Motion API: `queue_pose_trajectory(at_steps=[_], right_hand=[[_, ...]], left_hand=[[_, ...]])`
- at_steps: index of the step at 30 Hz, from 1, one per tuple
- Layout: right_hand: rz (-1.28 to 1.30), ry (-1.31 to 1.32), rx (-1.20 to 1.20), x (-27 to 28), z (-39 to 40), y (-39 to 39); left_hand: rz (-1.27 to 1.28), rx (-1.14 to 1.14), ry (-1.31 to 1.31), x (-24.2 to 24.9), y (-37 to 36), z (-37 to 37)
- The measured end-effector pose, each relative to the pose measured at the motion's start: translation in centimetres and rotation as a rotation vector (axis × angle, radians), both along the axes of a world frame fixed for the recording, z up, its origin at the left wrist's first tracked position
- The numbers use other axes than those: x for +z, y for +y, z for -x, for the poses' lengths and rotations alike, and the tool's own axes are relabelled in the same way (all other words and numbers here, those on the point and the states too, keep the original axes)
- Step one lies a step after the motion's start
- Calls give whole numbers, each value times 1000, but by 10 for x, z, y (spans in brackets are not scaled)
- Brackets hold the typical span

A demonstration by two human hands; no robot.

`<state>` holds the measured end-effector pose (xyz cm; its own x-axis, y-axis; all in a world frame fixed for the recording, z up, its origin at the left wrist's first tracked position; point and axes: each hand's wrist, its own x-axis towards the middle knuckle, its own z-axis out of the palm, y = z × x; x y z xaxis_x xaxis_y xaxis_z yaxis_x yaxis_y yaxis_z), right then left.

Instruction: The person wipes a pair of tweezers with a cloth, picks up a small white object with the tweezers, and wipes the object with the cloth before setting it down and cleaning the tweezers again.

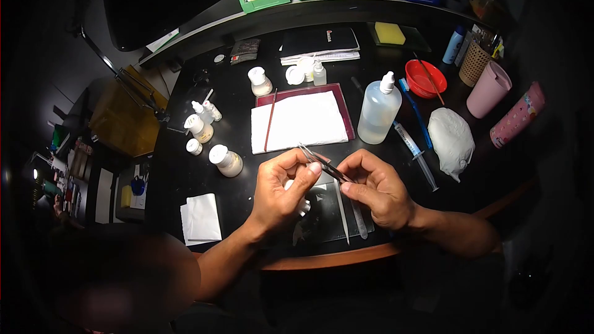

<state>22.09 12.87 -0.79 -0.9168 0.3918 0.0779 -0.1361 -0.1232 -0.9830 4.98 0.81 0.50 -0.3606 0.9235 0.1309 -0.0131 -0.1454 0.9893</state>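
Note:
My right hand is closed around the dark handle end of a pair of tweezers. The metal tips of the tweezers point up and left, past the thumb of my left hand. My left hand is closed, thumb against fingers. A white object shows partly under its fingers, mostly hidden, so its kind cannot be made out. Below both hands lies a glass plate. On its right side a thin white stick and a spatula-like tool lie side by side.
Beyond my hands, a folded white cloth carries a thin brush. Small jars, including one white-capped jar, stand left. Rightward are a clear squeeze bottle, a syringe, a white wrapped lump and a red bowl.

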Motion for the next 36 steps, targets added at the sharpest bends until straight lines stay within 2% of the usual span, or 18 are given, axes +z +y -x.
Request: queue_pose_trajectory(at_steps=[3, 9, 16, 20, 23, 26, 30, 36], right_hand=[[-2, 2, -2, -1, 1, -3], [-35, -30, -13, 0, 0, -2], [-52, -7, -20, -1, 0, -1], [-69, -18, 12, -5, 0, -1], [-41, 36, -15, -6, 1, -3], [-42, 15, -16, -2, 1, -2], [-70, 21, -12, -3, 0, -2], [-75, 23, -30, -4, 1, -2]], left_hand=[[29, 50, 146, -2, 2, 0], [-29, 35, 193, 3, 2, 1], [122, -3, 78, 0, 1, 2], [-35, 37, 223, -6, 3, 4], [42, 8, 157, 5, 1, 1], [153, 12, -38, 3, 0, 3], [-23, 28, 206, 0, 2, 4], [55, -17, 98, 4, 0, 1]])
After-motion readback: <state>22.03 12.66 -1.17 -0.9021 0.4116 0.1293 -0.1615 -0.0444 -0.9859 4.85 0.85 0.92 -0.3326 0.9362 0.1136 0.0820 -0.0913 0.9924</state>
